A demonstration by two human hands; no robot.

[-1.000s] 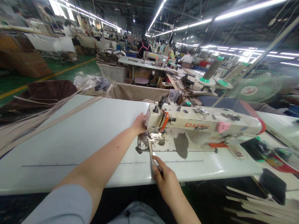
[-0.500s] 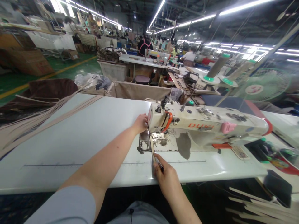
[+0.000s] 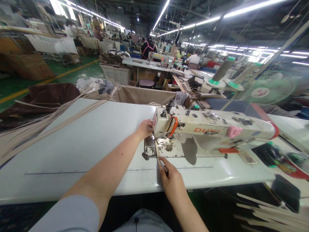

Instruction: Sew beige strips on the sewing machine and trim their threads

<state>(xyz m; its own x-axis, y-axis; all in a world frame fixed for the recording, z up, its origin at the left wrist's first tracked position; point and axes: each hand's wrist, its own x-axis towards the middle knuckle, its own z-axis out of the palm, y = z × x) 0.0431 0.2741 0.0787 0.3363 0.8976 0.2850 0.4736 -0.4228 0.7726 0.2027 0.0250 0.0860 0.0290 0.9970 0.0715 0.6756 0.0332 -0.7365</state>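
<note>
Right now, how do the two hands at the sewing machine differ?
The left hand reaches far, behind the needle beside the machine head; the right hand stays near the table edge. The left lies flat; the right pinches the strip. Both are bare.

green factory floor (image 3: 72, 69), strip lights (image 3: 207, 22)

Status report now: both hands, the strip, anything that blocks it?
Left hand at sewing machine head. Right hand pinches strip at table edge. Strip lies toward the needle; nothing across it.
</note>
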